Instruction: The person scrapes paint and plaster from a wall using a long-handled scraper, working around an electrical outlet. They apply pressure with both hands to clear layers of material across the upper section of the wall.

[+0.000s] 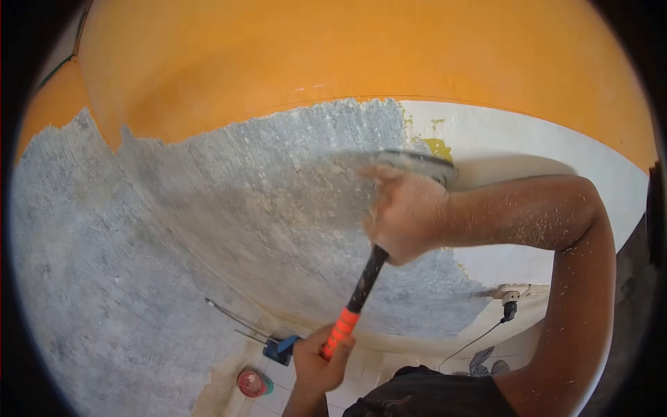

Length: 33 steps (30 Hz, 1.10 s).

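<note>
A long-handled scraper runs up at a slant toward the wall. My left hand is wrapped round its orange grip near the lower end. Higher up, my right hand is closed on the black shaft just below the head. That wide, dark head is at the wall beside a yellow paint patch; motion blurs it and my hand covers part of it. Around it, bare grey wall meets white paint. Pale flakes dot my right forearm.
Orange paint covers the upper wall. At lower right, a black plug sits in a wall socket, its cord hanging down. On the tiled floor are a red bucket and a blue tool. A wall corner runs down the left.
</note>
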Each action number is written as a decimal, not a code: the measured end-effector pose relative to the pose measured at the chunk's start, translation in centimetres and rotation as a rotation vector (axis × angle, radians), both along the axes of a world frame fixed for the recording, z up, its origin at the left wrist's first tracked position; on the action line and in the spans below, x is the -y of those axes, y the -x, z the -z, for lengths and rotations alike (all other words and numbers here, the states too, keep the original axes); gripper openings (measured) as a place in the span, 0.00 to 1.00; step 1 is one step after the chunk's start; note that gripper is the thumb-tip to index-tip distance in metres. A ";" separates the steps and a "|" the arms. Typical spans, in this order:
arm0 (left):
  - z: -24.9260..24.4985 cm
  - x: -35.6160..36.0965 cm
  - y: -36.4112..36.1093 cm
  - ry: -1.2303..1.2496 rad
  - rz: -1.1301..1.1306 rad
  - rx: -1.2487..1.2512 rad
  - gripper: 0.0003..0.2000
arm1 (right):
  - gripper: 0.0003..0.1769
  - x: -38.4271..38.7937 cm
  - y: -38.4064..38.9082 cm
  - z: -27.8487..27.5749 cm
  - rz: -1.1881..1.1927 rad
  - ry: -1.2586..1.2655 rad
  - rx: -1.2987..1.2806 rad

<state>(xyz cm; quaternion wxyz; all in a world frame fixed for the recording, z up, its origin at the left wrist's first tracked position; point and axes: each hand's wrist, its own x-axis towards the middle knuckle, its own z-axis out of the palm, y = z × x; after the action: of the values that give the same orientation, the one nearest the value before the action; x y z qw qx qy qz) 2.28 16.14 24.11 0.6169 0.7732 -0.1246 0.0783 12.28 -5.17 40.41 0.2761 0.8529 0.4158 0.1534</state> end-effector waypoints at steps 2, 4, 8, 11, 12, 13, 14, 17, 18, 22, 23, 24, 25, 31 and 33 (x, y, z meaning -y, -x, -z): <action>0.7 0.4 0.2 -0.007 0.022 0.022 0.09 | 0.07 0.3 -0.3 0.6 -0.019 0.023 -0.062; 0.7 0.4 -0.9 0.029 0.024 0.014 0.11 | 0.07 0.6 -0.9 0.5 -0.082 -0.051 0.008; -0.4 0.6 -0.5 0.040 0.011 0.024 0.11 | 0.09 0.6 -0.9 0.3 -0.110 -0.063 0.050; 0.9 0.6 0.1 0.035 0.034 -0.003 0.10 | 0.07 0.4 -0.7 0.5 -0.047 -0.011 -0.010; 0.8 0.8 -0.3 0.031 0.016 -0.021 0.09 | 0.06 0.2 -0.4 0.4 -0.011 0.029 -0.049; 0.6 1.1 -0.4 0.031 -0.004 -0.046 0.09 | 0.06 0.2 -0.3 0.2 -0.015 0.031 -0.059; -0.1 1.2 -0.7 0.090 -0.020 -0.089 0.08 | 0.06 0.3 -0.4 -0.4 -0.017 0.014 -0.019; -0.3 0.5 -0.6 0.076 -0.007 -0.043 0.08 | 0.07 -0.2 -0.1 -1.2 0.000 0.007 0.022; -0.7 0.7 0.3 0.056 0.006 -0.044 0.08 | 0.07 -0.2 0.2 -0.8 0.023 0.015 -0.040; 0.2 1.1 0.7 0.023 0.007 -0.028 0.08 | 0.08 0.1 -0.1 -0.4 -0.007 0.029 -0.057; 0.0 1.0 0.4 0.031 0.004 -0.032 0.08 | 0.09 0.0 -0.2 -0.6 -0.003 0.015 -0.048; -0.6 1.0 -0.1 0.070 0.004 -0.052 0.09 | 0.09 -0.1 -0.3 -0.9 -0.006 0.023 -0.049; -1.0 0.9 -0.2 0.106 0.004 -0.072 0.10 | 0.09 -0.1 -0.3 -1.2 -0.009 0.012 -0.028; -1.0 1.1 2.0 0.077 0.055 -0.048 0.09 | 0.10 0.1 0.2 -0.7 0.028 0.062 -0.136; -0.9 0.9 1.0 0.073 -0.009 -0.095 0.10 | 0.09 0.1 -0.3 -0.4 -0.050 -0.022 -0.036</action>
<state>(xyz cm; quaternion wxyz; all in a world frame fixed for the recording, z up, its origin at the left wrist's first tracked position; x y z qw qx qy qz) 1.30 15.27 25.01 0.6497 0.7534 -0.0887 0.0486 12.59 -5.32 40.82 0.2553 0.8478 0.4402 0.1495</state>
